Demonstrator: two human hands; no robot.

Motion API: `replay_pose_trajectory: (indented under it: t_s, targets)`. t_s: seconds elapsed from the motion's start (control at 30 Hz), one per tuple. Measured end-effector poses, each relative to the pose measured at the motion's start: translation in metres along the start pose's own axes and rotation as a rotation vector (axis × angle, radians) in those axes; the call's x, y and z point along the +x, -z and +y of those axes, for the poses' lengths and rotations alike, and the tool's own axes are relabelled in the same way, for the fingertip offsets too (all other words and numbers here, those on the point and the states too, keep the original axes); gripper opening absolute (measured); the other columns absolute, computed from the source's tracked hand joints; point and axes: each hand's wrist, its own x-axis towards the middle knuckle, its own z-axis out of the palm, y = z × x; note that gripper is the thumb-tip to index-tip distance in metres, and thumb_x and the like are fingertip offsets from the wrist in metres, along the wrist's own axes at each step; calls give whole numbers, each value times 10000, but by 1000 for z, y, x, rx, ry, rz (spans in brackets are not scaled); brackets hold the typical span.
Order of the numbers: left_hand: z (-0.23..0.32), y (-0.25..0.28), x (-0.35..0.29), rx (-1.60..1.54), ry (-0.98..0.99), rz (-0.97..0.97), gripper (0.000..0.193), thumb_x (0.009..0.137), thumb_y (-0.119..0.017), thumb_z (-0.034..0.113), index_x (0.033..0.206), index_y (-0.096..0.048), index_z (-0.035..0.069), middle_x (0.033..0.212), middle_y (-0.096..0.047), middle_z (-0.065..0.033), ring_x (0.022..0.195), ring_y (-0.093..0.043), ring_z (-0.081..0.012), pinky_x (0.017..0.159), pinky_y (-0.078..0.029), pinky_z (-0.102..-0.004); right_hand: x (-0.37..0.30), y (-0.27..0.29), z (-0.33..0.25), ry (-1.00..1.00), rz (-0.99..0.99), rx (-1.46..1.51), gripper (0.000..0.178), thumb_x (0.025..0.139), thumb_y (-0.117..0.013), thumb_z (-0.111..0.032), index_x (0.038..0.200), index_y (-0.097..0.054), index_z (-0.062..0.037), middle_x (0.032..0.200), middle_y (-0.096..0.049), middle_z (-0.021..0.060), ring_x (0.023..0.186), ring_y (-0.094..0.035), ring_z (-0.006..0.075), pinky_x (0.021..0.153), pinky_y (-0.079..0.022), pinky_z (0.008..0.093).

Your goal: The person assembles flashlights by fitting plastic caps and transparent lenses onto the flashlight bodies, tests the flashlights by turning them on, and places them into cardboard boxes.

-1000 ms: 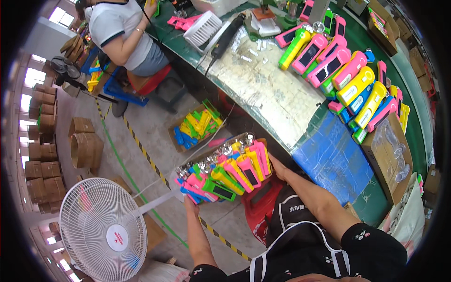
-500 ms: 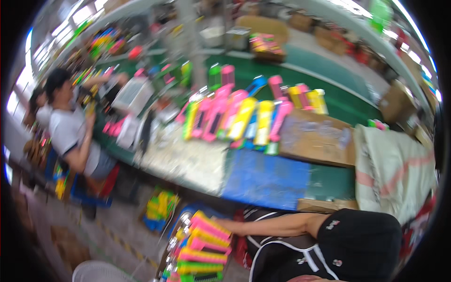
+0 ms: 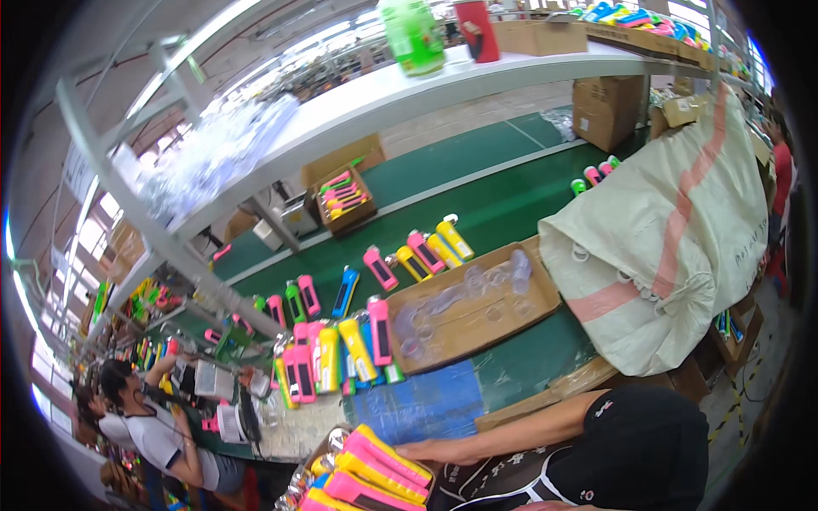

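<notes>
A load of pink and yellow flashlights [image 3: 375, 473] with dark panels and shiny heads lies side by side at the lower middle. A strip of brown box edge [image 3: 317, 450] shows at its far side. My right hand [image 3: 426, 451] reaches in from the right and holds the load's side, its fingertips hidden by the flashlights. My left hand is out of view. Just beyond, on the green bench, stands a cluster of pink, yellow, blue and green flashlights [image 3: 328, 358]. Beside it lies a shallow cardboard tray [image 3: 477, 336] of clear plastic parts.
A large white woven sack [image 3: 656, 247] slumps on the bench's right end. Blue sheeting [image 3: 426, 404] covers the near edge. Farther back stands a box of flashlights [image 3: 345, 209]. Above runs a white shelf [image 3: 383, 94] on metal posts. A person [image 3: 166, 439] works at the left.
My view has swung up and right, bringing the shelf and more of the sack into sight. My right hand stays against the flashlight load, which has shifted with it relative to the bench.
</notes>
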Motion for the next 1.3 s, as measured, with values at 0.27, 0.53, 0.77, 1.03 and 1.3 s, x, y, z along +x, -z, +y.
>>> replay_pose_trajectory:
  t_s: [0.27,0.53,0.77,1.03,1.3]
  targets:
    - [56,-116,-9,-61,54,40,465,1038,-429,382,1392,-440,81,1270,-605,-70,1130,-615,-208,960,-508,-395,-139,117,-99,431,246,-151,873,875,-695,-253,1562,-176,-114,1480,-414,62,1328,-420,166,1078,-386,354]
    - [7,-359,257,-49,190,-291,371,1032,-393,311,1315,-514,103,1214,-647,-86,1108,-627,-201,1005,-479,-387,-254,244,-186,562,670,-114,826,826,-721,-134,1521,-274,-123,1347,-527,60,1206,-547,190,948,-506,368]
    - [-62,-577,397,-109,210,-563,383,1040,-381,398,1135,-613,109,1053,-695,-56,930,-660,-201,913,-510,-367,-305,355,-214,723,869,153,703,793,-584,-20,1454,-372,-132,1249,-583,103,1146,-584,268,909,-513,519]
    - [-195,-730,561,-42,359,-729,605,1008,-331,535,1221,-612,44,1130,-698,-100,1016,-673,-249,968,-511,-402,-308,458,-234,666,1275,323,579,677,-509,-20,1242,-519,-151,1041,-607,71,894,-622,266,737,-512,480]
    - [-232,-827,564,61,144,-576,574,987,-386,539,1200,-647,75,1027,-688,-70,799,-623,-209,797,-496,-354,-314,486,-224,697,1447,560,373,678,-500,-90,1048,-548,-68,1005,-598,135,881,-603,329,766,-480,527]
